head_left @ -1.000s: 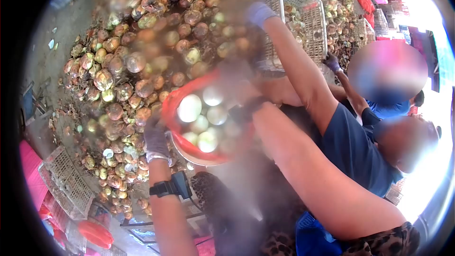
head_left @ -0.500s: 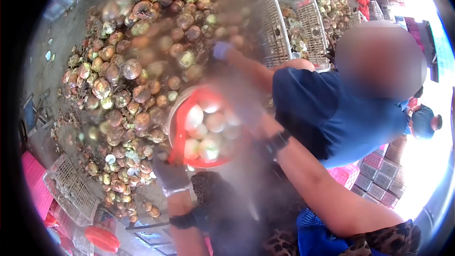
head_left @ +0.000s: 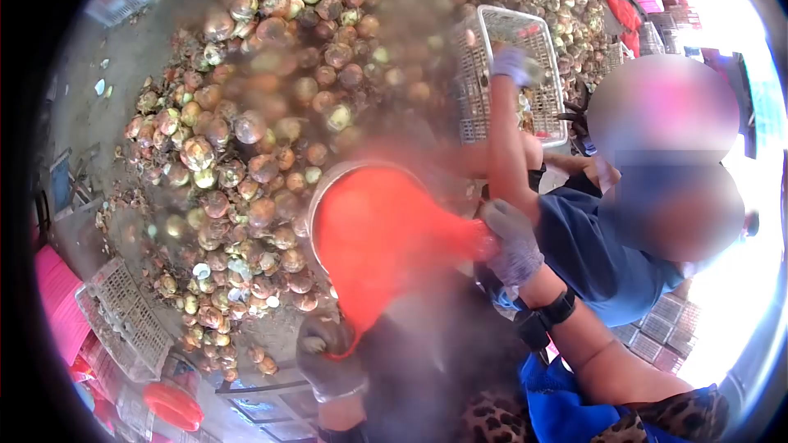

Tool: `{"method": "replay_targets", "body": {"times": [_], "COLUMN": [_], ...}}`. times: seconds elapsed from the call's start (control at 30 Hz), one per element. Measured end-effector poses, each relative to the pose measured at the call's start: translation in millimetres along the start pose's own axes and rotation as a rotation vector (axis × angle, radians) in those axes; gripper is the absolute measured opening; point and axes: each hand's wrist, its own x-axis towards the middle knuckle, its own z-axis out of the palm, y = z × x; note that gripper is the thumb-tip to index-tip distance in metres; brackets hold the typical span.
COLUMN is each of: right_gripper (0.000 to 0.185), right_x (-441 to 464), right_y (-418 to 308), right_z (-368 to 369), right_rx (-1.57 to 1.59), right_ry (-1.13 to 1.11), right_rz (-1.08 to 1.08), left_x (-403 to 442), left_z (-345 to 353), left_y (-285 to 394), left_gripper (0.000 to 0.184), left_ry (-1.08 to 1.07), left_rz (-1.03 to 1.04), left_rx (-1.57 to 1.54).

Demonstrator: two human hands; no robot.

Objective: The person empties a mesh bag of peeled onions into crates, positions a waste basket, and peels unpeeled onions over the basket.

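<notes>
A red mesh bag (head_left: 373,230) covers the top of a round container whose pale rim (head_left: 318,197) shows at its left. My left hand (head_left: 330,357), in a grey glove, is closed on the bag's lower edge. The bag's gathered end, at the right, is gripped by my gloved right hand (head_left: 510,242). What lies under the red mesh is hidden, and a smear on the lens blurs the middle of the view.
Many onions (head_left: 197,152) lie heaped on the floor. A white plastic crate (head_left: 552,74) stands beyond, with a co-worker's gloved hand (head_left: 510,64) over it. More crates (head_left: 131,312) and a red bundle (head_left: 174,407) are at the lower left.
The red mesh has been pulled across the container, hiding the pale peeled onions. My right hand has moved right with the gathered bag, my left hand down and right. The co-worker's hand has moved to the crate.
</notes>
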Motion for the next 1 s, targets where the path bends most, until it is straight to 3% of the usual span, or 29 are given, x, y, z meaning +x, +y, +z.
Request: {"method": "replay_targets", "body": {"times": [0.07,0.17,0.2,0.23,0.3,0.4,0.43,0.5,0.53,0.6,0.67,0.7,0.77,0.87,1.0], "right_gripper": [0.017,0.014,0.015,0.022,0.027,0.022,0.02,0.021,0.023,0.03,0.036,0.037,0.036,0.033,0.03], "right_x": [-11,-68,-82,-96,-113,-86,-57,0,14,14,44,63,81,98,115], "right_y": [-7,-72,-97,-121,-146,-139,-111,-58,-44,-43,4,45,74,83,99], "right_z": [-5,24,14,5,8,10,9,16,26,65,93,99,110,108,107], "right_rx": [0.194,0.149,-0.452,-0.959,-0.955,-0.93,-0.79,-0.689,-0.723,-1.099,-1.233,-1.185,-1.207,-1.224,-1.218], "right_ry": [-0.064,0.041,-0.148,-0.164,-0.106,-0.199,-0.195,-0.176,-0.157,-0.072,-0.025,-0.021,-0.153,-0.301,-0.303], "right_rz": [0.014,-0.084,-0.395,-0.817,-0.89,-1.018,-0.902,-0.671,-0.549,-0.277,-0.192,-0.243,-0.22,-0.237,-0.412], "left_x": [-19,-51,-65,-77,-80,-45,-28,5,31,100,148,150,145,143,154], "left_z": [19,57,68,78,105,86,73,46,29,-33,-77,-75,-46,-27,-47], "left_y": [16,57,74,91,120,139,143,137,115,44,-30,-61,-97,-110,-122], "left_gripper": [0.017,0.019,0.019,0.019,0.022,0.029,0.023,0.014,0.018,0.025,0.027,0.028,0.026,0.033,0.01], "left_ry": [-0.113,-0.261,-0.273,-0.286,-0.225,-0.261,-0.351,-0.252,-0.087,0.104,0.108,0.096,0.054,0.124,0.074], "left_rz": [0.005,0.046,0.049,0.052,0.248,0.242,0.231,0.179,0.385,0.599,0.639,0.646,0.293,0.136,0.303], "left_rx": [-0.098,-0.174,-0.158,-0.143,-0.109,-0.108,-0.078,0.102,0.588,1.117,1.332,1.515,1.665,1.618,1.773]}}
